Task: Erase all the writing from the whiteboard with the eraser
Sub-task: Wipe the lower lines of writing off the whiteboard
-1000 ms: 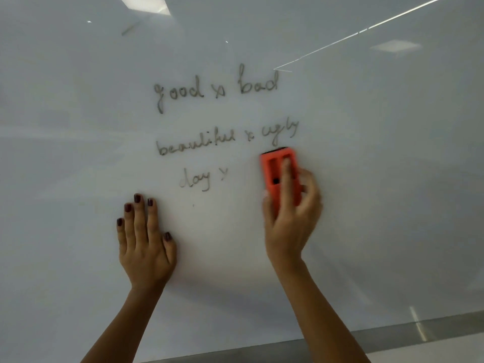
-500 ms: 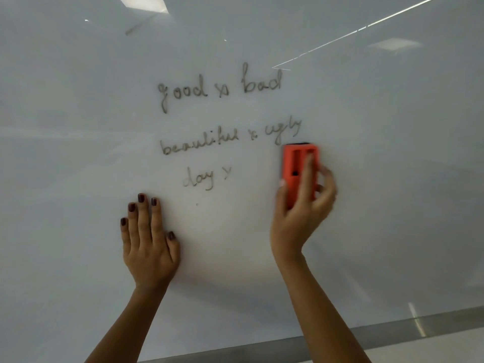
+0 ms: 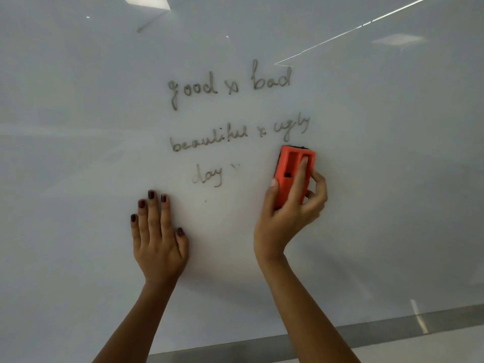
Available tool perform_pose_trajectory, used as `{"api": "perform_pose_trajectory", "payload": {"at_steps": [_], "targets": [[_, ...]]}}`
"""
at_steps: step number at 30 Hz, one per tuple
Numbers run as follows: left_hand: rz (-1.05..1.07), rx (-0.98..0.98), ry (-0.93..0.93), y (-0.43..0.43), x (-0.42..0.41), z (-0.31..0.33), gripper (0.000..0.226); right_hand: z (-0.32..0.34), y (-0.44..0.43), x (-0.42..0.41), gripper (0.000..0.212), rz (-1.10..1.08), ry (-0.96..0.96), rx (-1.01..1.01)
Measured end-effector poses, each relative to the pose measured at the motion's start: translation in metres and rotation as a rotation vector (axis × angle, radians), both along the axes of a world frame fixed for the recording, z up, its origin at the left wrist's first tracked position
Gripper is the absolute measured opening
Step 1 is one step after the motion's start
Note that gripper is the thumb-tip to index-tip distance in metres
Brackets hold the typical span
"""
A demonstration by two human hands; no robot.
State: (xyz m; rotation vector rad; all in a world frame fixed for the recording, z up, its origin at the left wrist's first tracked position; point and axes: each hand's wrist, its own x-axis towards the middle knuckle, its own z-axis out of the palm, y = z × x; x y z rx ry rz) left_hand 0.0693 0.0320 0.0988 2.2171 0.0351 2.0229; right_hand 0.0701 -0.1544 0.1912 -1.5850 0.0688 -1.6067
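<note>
The left hand (image 3: 157,242) lies flat against the whiteboard (image 3: 78,179), palm down, its grip released and grasping nothing; the fingers (image 3: 152,213) point up and lie close together, the nails painted dark, the thumb out to the right. It rests below and to the left of the writing, its fingertips just under the word "day" (image 3: 207,175).

Three lines of handwriting fill the middle of the board. The top line reads "good x bad" (image 3: 229,85). Beneath it runs "beautiful x ugly" (image 3: 239,134). The lowest line has only "day" and a faint mark (image 3: 235,167) just to its right; the board beyond that mark is bare up to the eraser.

The orange eraser (image 3: 290,176) stands nearly upright on the board, tilted a little to the right at its top, which sits just beneath the tail of "ugly" without covering it. A dark strip of felt shows along its top edge. The right hand (image 3: 285,218) has its grip clenched on the eraser's lower half: the thumb presses its left side, the forefinger lies up along the recessed back, and the other fingers curl around the right side. The upper half of the eraser stands clear above the grip.

A grey metal edge (image 3: 379,334) runs along the bottom of the board at the right.
</note>
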Motion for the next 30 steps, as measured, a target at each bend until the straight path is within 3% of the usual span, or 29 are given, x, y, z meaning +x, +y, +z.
{"api": "perform_pose_trajectory", "payload": {"at_steps": [2, 5, 6, 7, 10, 12, 17, 19, 22, 23, 25, 28, 30], "targets": [[0.0, -0.001, -0.002, 0.0, 0.001, 0.0, 0.062, -0.008, 0.013, -0.004, 0.052, 0.011, -0.022, -0.199], [-0.009, 0.0, -0.002, 0.002, 0.0, -0.001, 0.062, -0.029, 0.024, -0.008, 0.048, 0.008, -0.094, -0.729], [-0.013, -0.002, -0.001, 0.002, 0.0, -0.001, 0.063, -0.03, 0.021, -0.006, 0.046, -0.007, -0.113, -0.784], [-0.016, -0.002, -0.002, 0.002, -0.001, -0.001, 0.063, -0.027, 0.019, -0.003, 0.046, -0.014, -0.119, -0.725], [-0.017, -0.002, -0.007, 0.001, -0.001, -0.001, 0.062, -0.008, 0.017, 0.0, 0.051, -0.002, -0.058, -0.209], [-0.022, -0.009, -0.006, 0.0, -0.001, -0.001, 0.062, -0.005, 0.023, -0.003, 0.05, -0.024, -0.047, -0.124], [-0.033, -0.007, -0.004, 0.001, -0.001, -0.002, 0.063, -0.031, 0.04, -0.004, 0.045, -0.049, -0.172, -0.832], [-0.031, -0.01, -0.002, 0.001, -0.001, -0.002, 0.063, -0.024, 0.037, 0.001, 0.045, -0.074, -0.201, -0.81], [-0.025, -0.005, 0.001, 0.001, 0.0, -0.002, 0.064, 0.0, 0.035, -0.003, 0.051, 0.009, -0.105, -0.324], [-0.023, -0.004, 0.0, 0.001, 0.0, -0.002, 0.064, 0.004, 0.036, -0.004, 0.051, 0.012, -0.089, -0.254], [-0.024, -0.009, 0.0, 0.001, 0.0, -0.002, 0.064, -0.003, 0.042, -0.005, 0.05, -0.014, -0.112, -0.436], [-0.037, -0.012, -0.005, 0.002, 0.0, -0.003, 0.063, -0.02, 0.04, 0.0, 0.042, -0.076, -0.26, -0.953], [-0.041, -0.015, -0.005, 0.002, 0.0, -0.002, 0.062, -0.018, 0.032, 0.003, 0.041, -0.079, -0.264, -0.942]]}}
